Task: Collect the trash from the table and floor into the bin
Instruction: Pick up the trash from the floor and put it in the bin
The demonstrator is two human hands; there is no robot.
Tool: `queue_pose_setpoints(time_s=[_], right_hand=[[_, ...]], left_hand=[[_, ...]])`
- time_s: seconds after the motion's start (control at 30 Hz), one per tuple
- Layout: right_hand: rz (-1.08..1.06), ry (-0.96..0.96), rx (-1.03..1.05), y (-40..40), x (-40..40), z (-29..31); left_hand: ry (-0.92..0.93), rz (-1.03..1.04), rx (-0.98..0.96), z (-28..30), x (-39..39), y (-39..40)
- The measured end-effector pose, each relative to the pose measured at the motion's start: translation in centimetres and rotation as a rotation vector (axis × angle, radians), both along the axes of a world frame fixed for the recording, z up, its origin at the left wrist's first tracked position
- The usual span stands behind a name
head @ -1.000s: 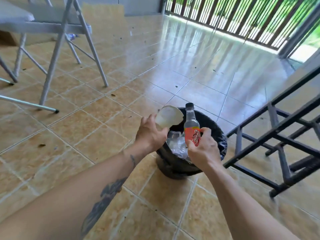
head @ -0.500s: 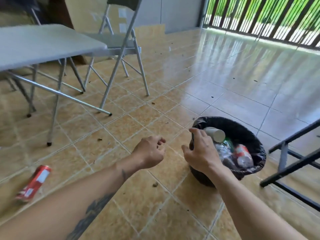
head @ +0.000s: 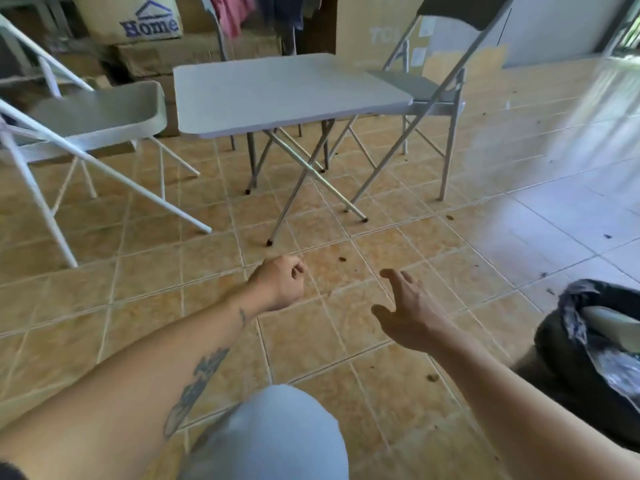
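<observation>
The black bin (head: pixel 554 344), lined with a dark bag, stands at the right edge and is partly cut off; a pale cup (head: pixel 613 323) and clear plastic show inside it. My left hand (head: pixel 280 284) hovers over the tiled floor with fingers curled into a loose fist and nothing in it. My right hand (head: pixel 408 313) is to the bin's left, fingers spread, holding nothing. The small grey folding table (head: pixel 277 95) stands ahead with a bare top. Small brown crumbs (head: pixel 343 259) dot the tiles.
A white folding chair (head: pixel 100 116) stands at the left and a grey one (head: pixel 426 88) to the right of the table. Cardboard boxes (head: pixel 152 22) line the back wall. My knee (head: pixel 273 434) in light trousers fills the bottom centre.
Both hands let go of the cup and bottle into the bin. My view swung left from the bin toward the table, and the bin slid to the right edge. The red can left view.
</observation>
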State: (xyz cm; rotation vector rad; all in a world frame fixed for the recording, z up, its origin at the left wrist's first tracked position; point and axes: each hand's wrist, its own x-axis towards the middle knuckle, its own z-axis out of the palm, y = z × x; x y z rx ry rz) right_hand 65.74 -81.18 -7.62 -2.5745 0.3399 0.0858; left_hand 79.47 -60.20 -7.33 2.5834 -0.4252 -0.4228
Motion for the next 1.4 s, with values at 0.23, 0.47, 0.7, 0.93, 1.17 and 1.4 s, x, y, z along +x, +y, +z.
queue_pose_setpoints(time_s=[0.23,0.47,0.7,0.93,1.17,1.4], right_hand=[[0.035,0.080,-0.063,5.1,8.2,-8.4],[0.120,0.261,-0.110,11.2,14.9,-19.5],[0.180,0.366,-0.178,13.9,19.2,-27.1],[0.212,0.430,-0.181,14.6,19.0,-29.4],[0.273,0.441,0.002,13.6,19.8,-28.7],[-0.059,0.288,0.169,6.6,16.1,-18.6]], left_hand=[[-0.077,0.147,0.015,-9.9,7.7,5.9],[-0.018,0.133,0.169,-20.3,13.5,10.6],[0.078,0.098,0.302,-26.9,18.2,11.6],[0.134,0.247,0.187,-27.9,18.7,10.3],[0.227,0.352,-0.166,-26.5,17.8,7.7],[0.374,0.209,-0.365,-18.9,14.2,0.0]])
